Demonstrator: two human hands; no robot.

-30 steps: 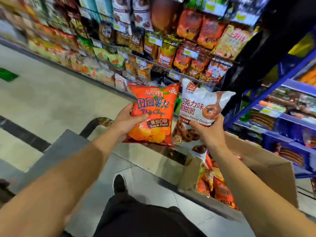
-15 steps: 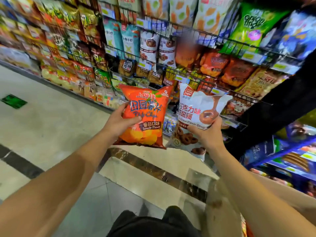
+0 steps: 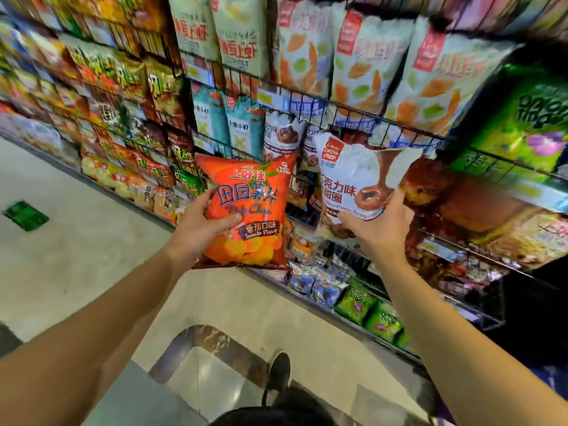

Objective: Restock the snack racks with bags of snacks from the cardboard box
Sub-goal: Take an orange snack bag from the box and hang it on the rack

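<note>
My left hand (image 3: 201, 227) grips an orange bag of tomato-flavour potato chips (image 3: 249, 207) by its left edge, thumb across the front. My right hand (image 3: 379, 230) grips a white bag of chocolate doughnut snacks (image 3: 356, 176) from below. Both bags are held upright in front of the wire snack racks (image 3: 310, 101). Matching white doughnut bags (image 3: 281, 135) stand on the rack just behind and above the two held bags. The cardboard box is out of view.
Racks full of snack bags run from far left to right, with large pale bags (image 3: 365, 59) on the upper tier and green bags (image 3: 356, 302) on the lowest tier. Tiled floor (image 3: 76, 241) lies to the left. My shoe (image 3: 278, 375) is below.
Both hands have lifted the two bags up and closer to the racks. The view has risen, so the cardboard box has dropped out of sight.
</note>
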